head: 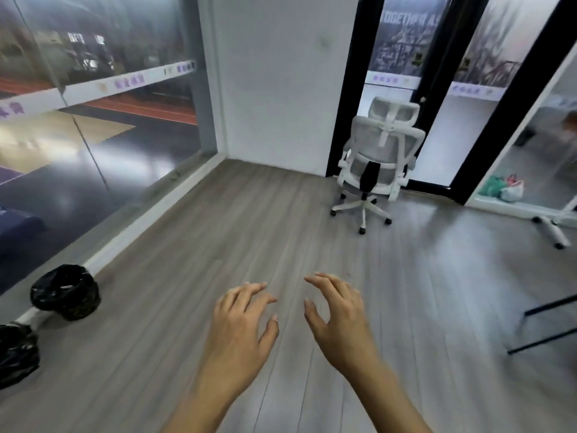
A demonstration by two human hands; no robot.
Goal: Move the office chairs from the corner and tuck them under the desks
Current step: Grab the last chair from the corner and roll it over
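A white office chair (pixel 379 151) with a grey mesh back and a headrest stands on its wheeled base in the far corner, its back turned toward me, in front of a black-framed glass door. At the right edge shows part of a second chair's white wheeled base (pixel 552 228). My left hand (pixel 242 326) and my right hand (pixel 338 317) are stretched out low in front of me over the floor, fingers spread, holding nothing. Both are well short of the chair. No desk top is in view.
A glass wall (pixel 93 126) runs along the left. Two bins lined with black bags, the nearer bin (pixel 17 354) and the farther bin (pixel 67 292), stand at its foot. A thin black metal frame (pixel 543 323) juts in at the right. Coloured bags (pixel 502 189) lie behind the glass at the back right.
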